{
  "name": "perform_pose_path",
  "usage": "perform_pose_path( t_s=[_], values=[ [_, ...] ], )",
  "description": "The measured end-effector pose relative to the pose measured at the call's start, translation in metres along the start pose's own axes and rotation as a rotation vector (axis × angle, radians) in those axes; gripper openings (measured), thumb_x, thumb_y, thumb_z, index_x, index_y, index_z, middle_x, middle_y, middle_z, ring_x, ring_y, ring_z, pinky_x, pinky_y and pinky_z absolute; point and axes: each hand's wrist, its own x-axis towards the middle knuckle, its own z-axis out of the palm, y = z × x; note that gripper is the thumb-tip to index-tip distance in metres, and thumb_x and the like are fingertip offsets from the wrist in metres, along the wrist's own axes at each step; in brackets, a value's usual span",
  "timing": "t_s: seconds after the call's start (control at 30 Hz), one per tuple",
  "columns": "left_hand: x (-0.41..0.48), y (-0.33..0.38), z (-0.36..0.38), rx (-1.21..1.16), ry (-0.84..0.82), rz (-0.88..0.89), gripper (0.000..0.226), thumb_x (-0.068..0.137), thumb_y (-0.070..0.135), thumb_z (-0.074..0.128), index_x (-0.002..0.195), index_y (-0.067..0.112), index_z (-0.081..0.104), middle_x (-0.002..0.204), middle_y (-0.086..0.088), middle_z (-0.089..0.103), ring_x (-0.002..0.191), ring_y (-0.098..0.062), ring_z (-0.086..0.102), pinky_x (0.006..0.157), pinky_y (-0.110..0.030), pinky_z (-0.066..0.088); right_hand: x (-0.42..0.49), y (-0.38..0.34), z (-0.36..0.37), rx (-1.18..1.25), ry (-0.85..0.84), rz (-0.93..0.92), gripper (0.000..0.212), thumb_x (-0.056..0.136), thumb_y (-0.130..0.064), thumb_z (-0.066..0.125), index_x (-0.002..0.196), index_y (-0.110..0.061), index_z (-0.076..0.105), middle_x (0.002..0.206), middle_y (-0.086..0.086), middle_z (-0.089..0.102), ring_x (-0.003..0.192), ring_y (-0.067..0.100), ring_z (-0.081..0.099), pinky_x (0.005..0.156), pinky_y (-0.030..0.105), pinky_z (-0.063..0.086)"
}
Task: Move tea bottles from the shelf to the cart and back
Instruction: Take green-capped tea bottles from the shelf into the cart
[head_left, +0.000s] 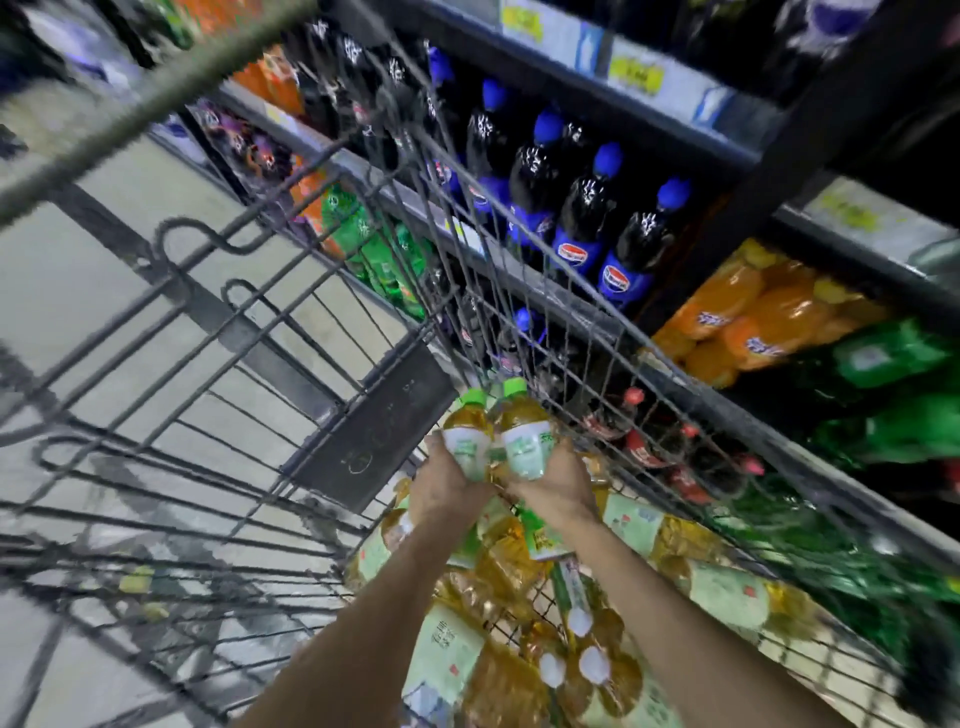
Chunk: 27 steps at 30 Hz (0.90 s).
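Both my hands are inside the wire cart (519, 291), each gripping a tea bottle with amber liquid, a pale green label and a green cap. My left hand (447, 483) holds the left tea bottle (467, 431). My right hand (556, 483) holds the right tea bottle (522, 431). The two bottles touch side by side, caps pointing away from me toward the cart's far end. Below my forearms several more tea bottles (717, 592) lie piled on the cart floor.
The shelf (561, 301) runs along the cart's right side, with blue-capped cola bottles (582, 218), orange soda (748, 317), green soda (893, 358) and red-capped cola (644, 447). A dark flap (374, 436) hangs in the cart. Tiled floor (78, 291) lies to the left.
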Motion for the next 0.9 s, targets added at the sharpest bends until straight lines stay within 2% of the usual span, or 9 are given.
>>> perform_pose_path(
  t_s=[0.07,0.17,0.27,0.33,0.4,0.5,0.6,0.77,0.9],
  values=[
    [-0.018,0.004,-0.011,-0.021,0.025,0.052,0.082,0.081,0.023,0.079,0.142,0.014,0.025,0.108,-0.005,0.060,0.086,-0.020,0.050,0.062,-0.027,0.041,-0.019,-0.006,-0.013,0.086,0.033,-0.003,0.083,0.072,-0.031,0.087,0.135,-0.006,0.039,0.114,0.010,0.064,0.098,0.027,0.066,0.074,0.030,0.054],
    [-0.048,0.010,-0.033,-0.095,0.053,0.082,0.078,0.075,0.027,0.084,0.134,0.012,0.034,0.113,-0.007,0.060,0.095,-0.026,0.057,0.073,-0.034,0.044,-0.055,-0.017,-0.034,0.200,0.058,-0.012,0.096,0.076,-0.027,0.086,0.148,-0.005,0.027,0.138,0.015,0.053,0.121,0.032,0.056,0.101,0.040,0.049],
    [-0.078,0.015,-0.054,-0.169,0.053,0.084,0.064,0.077,0.029,0.083,0.121,0.011,0.041,0.100,-0.002,0.054,0.083,-0.020,0.051,0.066,-0.030,0.040,-0.089,-0.024,-0.054,0.224,0.120,-0.071,0.072,0.071,-0.017,0.086,0.127,-0.012,0.042,0.113,0.008,0.064,0.106,0.027,0.062,0.088,0.039,0.053],
    [-0.098,0.018,-0.066,-0.187,0.059,0.121,0.056,0.079,0.027,0.081,0.115,0.012,0.041,0.089,0.005,0.050,0.073,-0.014,0.049,0.058,-0.024,0.038,-0.114,-0.030,-0.068,0.255,0.143,-0.098,0.064,0.068,-0.012,0.086,0.116,-0.016,0.044,0.102,0.002,0.065,0.101,0.025,0.065,0.080,0.034,0.053],
    [-0.119,0.020,-0.077,-0.197,0.073,0.187,0.055,0.079,0.027,0.082,0.109,0.016,0.038,0.085,0.008,0.049,0.068,-0.010,0.048,0.054,-0.023,0.038,-0.139,-0.036,-0.079,0.276,0.161,-0.122,0.067,0.068,-0.011,0.086,0.119,-0.014,0.043,0.108,0.002,0.064,0.101,0.022,0.064,0.081,0.032,0.052],
    [-0.150,0.024,-0.093,-0.208,0.068,0.301,0.057,0.076,0.024,0.082,0.115,0.015,0.042,0.092,0.003,0.053,0.082,-0.018,0.053,0.068,-0.030,0.043,-0.177,-0.044,-0.096,0.309,0.219,-0.172,0.062,0.069,-0.005,0.082,0.112,-0.021,0.041,0.099,-0.003,0.062,0.093,0.020,0.064,0.072,0.031,0.049],
    [-0.175,0.027,-0.106,-0.221,0.065,0.395,0.054,0.074,0.021,0.082,0.113,0.016,0.045,0.094,0.002,0.060,0.082,-0.021,0.057,0.069,-0.031,0.047,-0.210,-0.051,-0.110,0.363,0.306,-0.215,0.056,0.072,-0.003,0.077,0.112,-0.020,0.042,0.094,-0.007,0.057,0.091,0.019,0.060,0.067,0.031,0.044],
    [-0.218,0.037,-0.130,-0.222,0.090,0.561,0.064,0.068,0.031,0.085,0.118,0.021,0.046,0.100,0.000,0.065,0.090,-0.024,0.065,0.076,-0.036,0.054,-0.260,-0.063,-0.130,0.468,0.437,-0.284,0.066,0.072,-0.011,0.083,0.122,-0.017,0.041,0.107,-0.003,0.060,0.103,0.018,0.060,0.080,0.032,0.047],
    [-0.251,0.046,-0.142,-0.286,0.094,0.726,0.065,0.068,0.023,0.085,0.121,0.020,0.046,0.099,0.002,0.063,0.091,-0.023,0.064,0.071,-0.031,0.047,-0.302,-0.062,-0.147,0.518,0.557,-0.330,0.062,0.077,-0.015,0.082,0.121,-0.016,0.039,0.111,-0.001,0.060,0.103,0.018,0.059,0.078,0.030,0.046]
  ],
)
